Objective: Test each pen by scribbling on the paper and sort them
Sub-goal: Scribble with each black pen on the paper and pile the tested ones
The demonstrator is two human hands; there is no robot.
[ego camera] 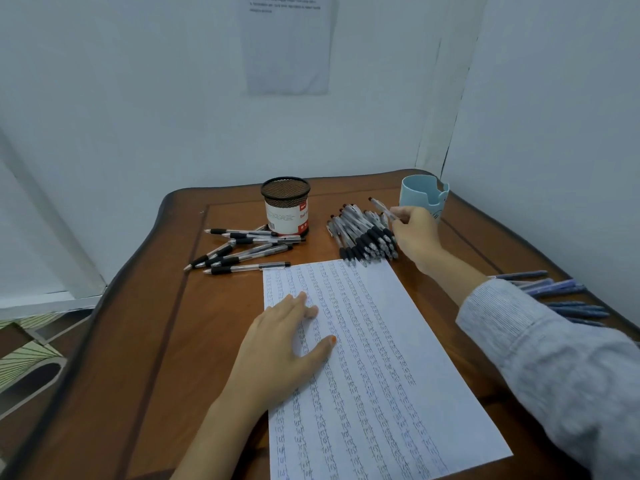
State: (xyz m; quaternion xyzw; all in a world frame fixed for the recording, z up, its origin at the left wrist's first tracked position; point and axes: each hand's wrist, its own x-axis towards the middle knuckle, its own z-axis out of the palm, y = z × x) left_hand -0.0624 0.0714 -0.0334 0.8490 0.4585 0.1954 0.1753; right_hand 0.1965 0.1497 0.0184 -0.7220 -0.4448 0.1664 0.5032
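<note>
Left hand (284,344) flat, fingers spread, pinning the scribbled paper (374,368). Right hand (415,233) pinched on one clear-barrel pen (381,206) above the black-grip pen pile (363,237).

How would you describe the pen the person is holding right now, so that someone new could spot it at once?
Start at the pale blue cup in the far right corner of the wooden table. Just in front of it the right hand pinches one clear pen. Unlike the black-grip pens of the pile lying flat beside it, this one is lifted, its dark end slanting up and left.
</note>
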